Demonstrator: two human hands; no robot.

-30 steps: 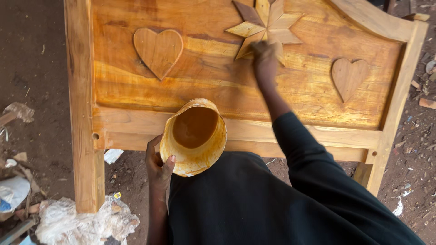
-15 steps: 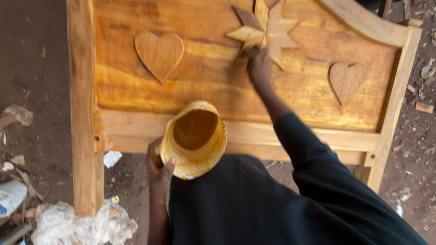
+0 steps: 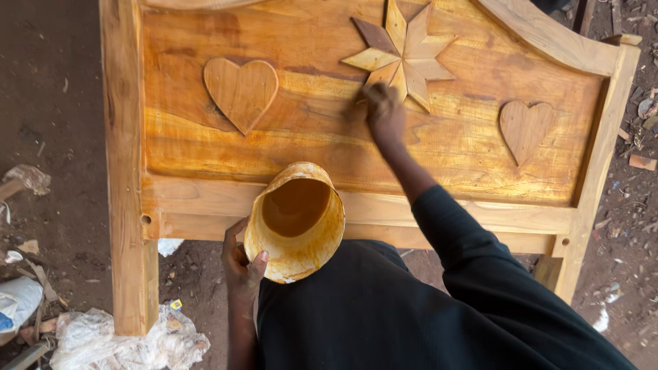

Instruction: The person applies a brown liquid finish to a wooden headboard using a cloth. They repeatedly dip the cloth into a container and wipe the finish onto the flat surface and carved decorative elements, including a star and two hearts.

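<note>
A wooden headboard (image 3: 308,130) lies flat in front of me, glossy with amber finish. It carries a carved star (image 3: 401,51) at top centre and a carved heart (image 3: 240,89) on the left, another heart (image 3: 524,127) on the right. My right hand (image 3: 384,113) is closed and pressed on the panel just below the star; what it grips is blurred and hidden. My left hand (image 3: 243,267) holds a stained yellow container (image 3: 295,223) of amber liquid by its rim, near my body.
Dirt ground surrounds the headboard. Crumpled clear plastic (image 3: 123,342) lies at the lower left by the headboard's post (image 3: 127,205). Wood scraps and debris (image 3: 641,161) are scattered at the right edge, more rubbish (image 3: 24,181) at the left.
My right hand has slid down and left from the star's lower points onto the flat panel below it. The container in my left hand stays put.
</note>
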